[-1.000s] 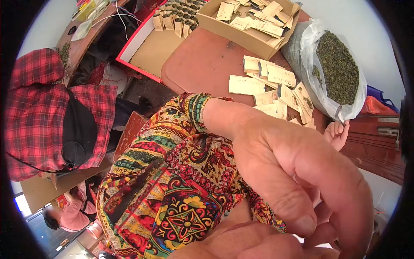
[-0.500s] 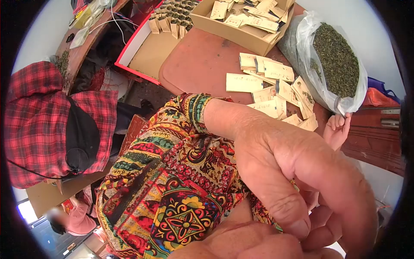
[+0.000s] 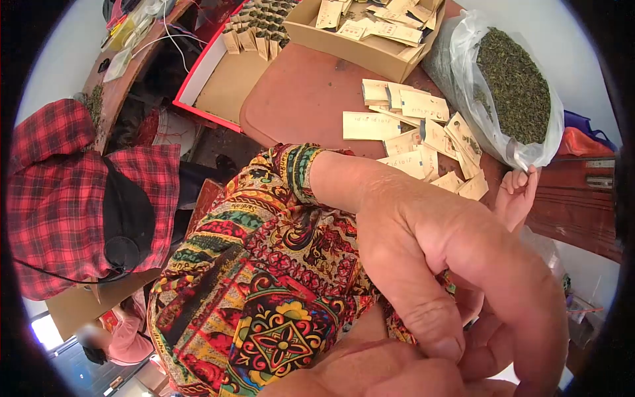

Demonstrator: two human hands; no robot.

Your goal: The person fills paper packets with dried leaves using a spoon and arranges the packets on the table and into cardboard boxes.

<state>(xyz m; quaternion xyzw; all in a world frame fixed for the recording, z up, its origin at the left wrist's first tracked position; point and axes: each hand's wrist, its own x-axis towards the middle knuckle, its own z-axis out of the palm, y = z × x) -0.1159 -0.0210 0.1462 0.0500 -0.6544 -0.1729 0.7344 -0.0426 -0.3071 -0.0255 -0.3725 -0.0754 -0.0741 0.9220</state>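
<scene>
My left hand [image 3: 403, 218], in a patterned sleeve [image 3: 297, 172], fills the near right of the view. Its thumb and fingers are curled in close to skin at the bottom edge; whatever lies between them is hidden. Beyond it, my right hand [image 3: 519, 195] has its fingers closed at the rim of a clear plastic bag [image 3: 466, 59], around the end of what looks like a metal spoon [image 3: 518, 157]. Dried green leaves [image 3: 512, 86] fill this bag. Several beige paper packets [image 3: 423, 104] lie in a loose, overlapping pile on the red-brown table [image 3: 297, 92], left of the bag.
A cardboard box [image 3: 350, 49] of more packets stands at the table's far side. Left of it, a red-edged box [image 3: 225, 89] holds rows of upright leaf-filled packets. A person in a red checked shirt [image 3: 59, 205] is at the left, another in pink [image 3: 129, 341] lower down.
The view has shifted slightly, so the table, boxes and bag sit a little further left and up. Both hands keep nearly the same pose.
</scene>
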